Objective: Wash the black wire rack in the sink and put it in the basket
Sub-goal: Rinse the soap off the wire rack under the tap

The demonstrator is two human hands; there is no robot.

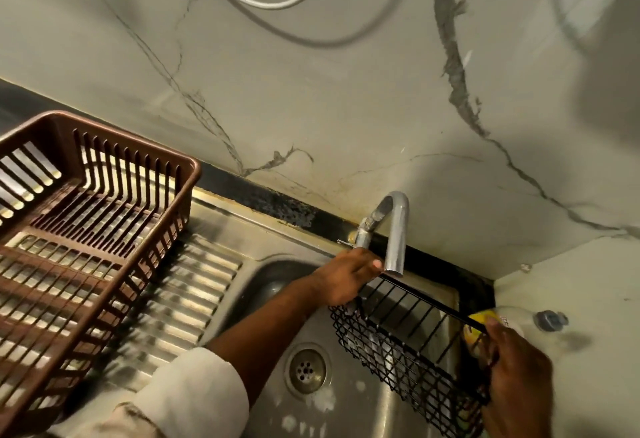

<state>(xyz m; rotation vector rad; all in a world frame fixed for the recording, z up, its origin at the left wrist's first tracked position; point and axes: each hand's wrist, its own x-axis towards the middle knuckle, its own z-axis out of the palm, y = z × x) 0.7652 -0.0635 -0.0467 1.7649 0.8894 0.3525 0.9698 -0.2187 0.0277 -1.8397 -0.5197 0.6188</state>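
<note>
Clear bottle right of the tap, yellow label unreadable, black wire rack with mesh base and thin bar sides tilted over the sink below the tap, left hand gripping its far end, right hand gripping its near end, brown basket left of the tap.

rolled white sleeve, bare forearms

The rack is black, a diamond mesh with plain bars behind. At nine o'clock the basket is brown and slatted. The sink is dull steel, its drainboard ribbed. The wall is pale marble with dark grey veins. At four o'clock a bottle shows a yellow label. The sleeve is white.
</note>
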